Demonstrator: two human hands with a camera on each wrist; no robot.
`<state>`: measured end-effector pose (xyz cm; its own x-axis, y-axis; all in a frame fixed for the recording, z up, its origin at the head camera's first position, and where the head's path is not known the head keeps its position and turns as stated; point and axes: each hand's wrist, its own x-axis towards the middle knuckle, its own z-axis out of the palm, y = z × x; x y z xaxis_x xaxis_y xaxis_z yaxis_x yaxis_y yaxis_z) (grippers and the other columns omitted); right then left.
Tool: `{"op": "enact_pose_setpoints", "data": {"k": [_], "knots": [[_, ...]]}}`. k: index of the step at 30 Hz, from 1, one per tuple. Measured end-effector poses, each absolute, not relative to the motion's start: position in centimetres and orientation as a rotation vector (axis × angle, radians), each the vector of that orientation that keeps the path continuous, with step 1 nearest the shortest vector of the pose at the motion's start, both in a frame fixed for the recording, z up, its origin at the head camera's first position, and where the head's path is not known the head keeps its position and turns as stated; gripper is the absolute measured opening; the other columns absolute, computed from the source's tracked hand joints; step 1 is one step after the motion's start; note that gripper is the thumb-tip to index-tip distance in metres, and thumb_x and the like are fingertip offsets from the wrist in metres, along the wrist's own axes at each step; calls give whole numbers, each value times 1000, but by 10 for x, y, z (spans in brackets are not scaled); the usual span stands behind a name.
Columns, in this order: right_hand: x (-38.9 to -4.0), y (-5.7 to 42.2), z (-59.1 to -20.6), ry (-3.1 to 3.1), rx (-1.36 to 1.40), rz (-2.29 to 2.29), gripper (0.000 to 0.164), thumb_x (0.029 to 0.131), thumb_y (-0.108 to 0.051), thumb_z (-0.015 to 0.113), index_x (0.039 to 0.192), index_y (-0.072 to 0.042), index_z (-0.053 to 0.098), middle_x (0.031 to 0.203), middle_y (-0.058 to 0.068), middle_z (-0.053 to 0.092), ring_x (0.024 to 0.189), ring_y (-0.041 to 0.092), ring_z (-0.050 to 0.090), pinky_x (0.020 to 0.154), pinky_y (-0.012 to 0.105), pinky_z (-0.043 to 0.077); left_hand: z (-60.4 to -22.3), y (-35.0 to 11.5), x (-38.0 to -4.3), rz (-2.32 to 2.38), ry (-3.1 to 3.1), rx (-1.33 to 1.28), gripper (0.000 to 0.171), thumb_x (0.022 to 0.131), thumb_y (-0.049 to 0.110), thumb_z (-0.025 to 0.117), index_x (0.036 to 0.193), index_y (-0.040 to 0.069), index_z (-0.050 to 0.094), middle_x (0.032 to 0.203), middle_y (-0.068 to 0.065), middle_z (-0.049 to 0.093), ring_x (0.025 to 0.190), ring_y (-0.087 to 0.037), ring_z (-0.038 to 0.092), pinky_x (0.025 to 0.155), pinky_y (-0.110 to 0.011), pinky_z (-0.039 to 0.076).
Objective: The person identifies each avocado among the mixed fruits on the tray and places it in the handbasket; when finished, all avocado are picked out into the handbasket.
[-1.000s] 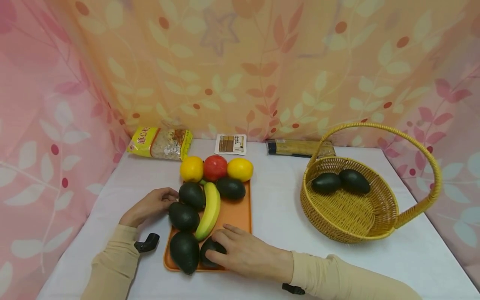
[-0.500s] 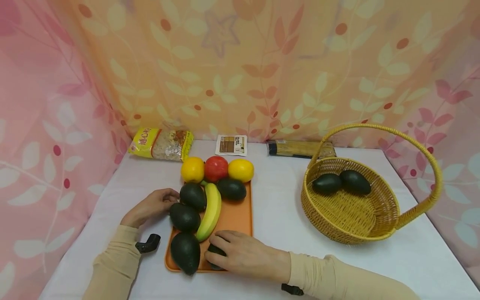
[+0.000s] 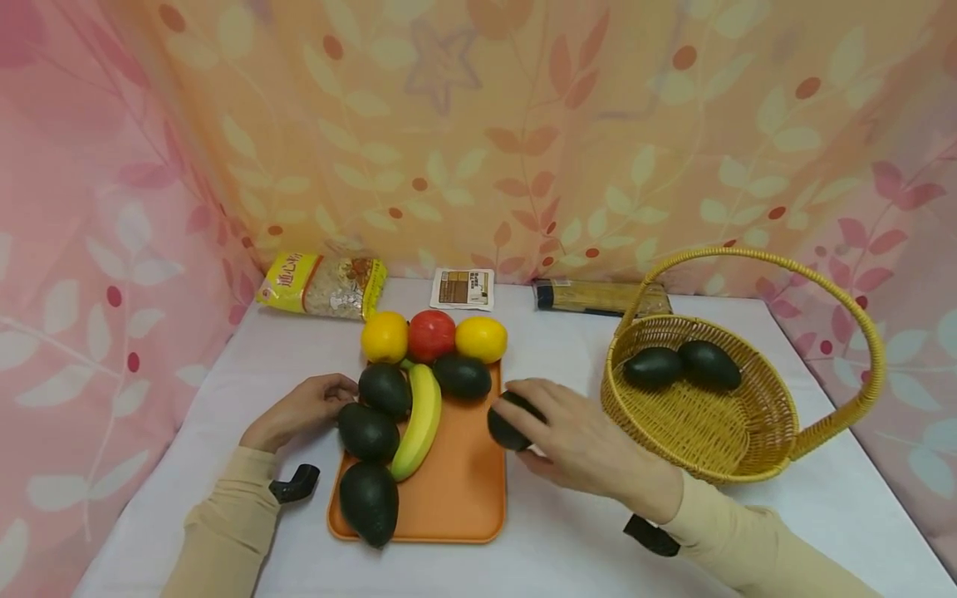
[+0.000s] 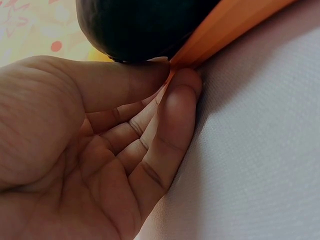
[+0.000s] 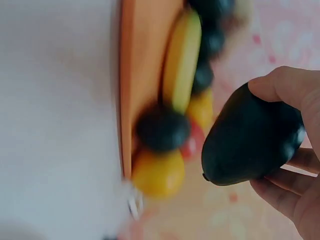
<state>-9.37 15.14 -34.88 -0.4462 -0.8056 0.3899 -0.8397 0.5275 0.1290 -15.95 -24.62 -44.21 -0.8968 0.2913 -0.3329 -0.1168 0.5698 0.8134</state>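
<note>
My right hand (image 3: pixel 579 436) grips a dark green avocado (image 3: pixel 510 425) in the air beside the right edge of the orange tray (image 3: pixel 458 498). Seen from the right wrist, thumb and fingers wrap the sides of this avocado (image 5: pixel 250 142). My left hand (image 3: pixel 305 407) is at the tray's left edge; in the left wrist view, its thumb and forefinger pinch the tray rim (image 4: pixel 210 40). Several avocados lie on the tray, one of them at the front-left corner (image 3: pixel 370 502), around a banana (image 3: pixel 419 422). Two more avocados (image 3: pixel 709 365) rest in the yellow wicker basket (image 3: pixel 620 407).
Two yellow fruits (image 3: pixel 481 339) and a red fruit (image 3: pixel 431 335) line the tray's far end. Behind stand a yellow food bag (image 3: pixel 323 286), a small white packet (image 3: pixel 462 288) and a long flat pack (image 3: pixel 591 295). The basket's tall handle (image 3: pixel 830 291) arches up at right.
My right hand has lifted the avocado from the tray's front and carried it right and away from me, past the tray's right edge. The left hand has stayed put.
</note>
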Motion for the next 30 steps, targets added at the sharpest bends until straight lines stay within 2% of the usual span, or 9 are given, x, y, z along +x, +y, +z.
{"op": "enact_pose_setpoints", "data": {"k": [5, 9, 14, 19, 22, 30], "knots": [[-111, 201, -325, -2402, 1104, 108, 77, 69, -30, 85, 136, -8, 53, 126, 17, 58, 107, 33, 61, 87, 46, 53, -442, -246, -159, 1263, 2375, 142, 36, 91, 9, 58, 125, -4, 55, 97, -10, 66, 86, -18, 58, 80, -29, 48], [-122, 242, -316, -2462, 923, 94, 73, 70, -26, 82, 134, -5, 54, 122, 19, 59, 101, 35, 61, 83, 50, 53, -440, -245, -159, 1256, 2383, 129, 36, 91, 9, 58, 125, -2, 56, 98, -9, 66, 87, -18, 57, 81, -29, 47], [-130, 289, -322, -2610, 670, 82, 70, 70, -22, 81, 131, -3, 53, 121, 23, 58, 102, 41, 59, 83, 56, 50, -439, -245, -159, 1264, 2381, 130, 36, 91, 8, 57, 125, -3, 56, 97, -10, 65, 86, -18, 57, 80, -29, 48], [-130, 323, -332, -2739, 422, 52, 73, 71, -24, 81, 133, -3, 49, 119, 30, 52, 91, 48, 58, 69, 63, 49, -440, -246, -160, 1260, 2384, 124, 36, 91, 8, 57, 125, -3, 56, 97, -10, 64, 87, -18, 57, 80, -29, 48], [-129, 336, -336, -2739, 355, 35, 72, 71, -24, 80, 132, -3, 50, 115, 33, 50, 82, 50, 58, 61, 62, 49, -440, -246, -159, 1255, 2383, 114, 37, 91, 9, 57, 126, -3, 55, 98, -10, 64, 87, -19, 56, 80, -29, 48], [-128, 356, -350, -2757, 316, -19, 71, 70, -24, 82, 127, 2, 48, 108, 37, 52, 76, 52, 58, 56, 62, 49, -440, -246, -159, 1261, 2387, 116, 37, 91, 9, 57, 126, -3, 55, 97, -10, 64, 86, -19, 56, 79, -29, 48]]}}
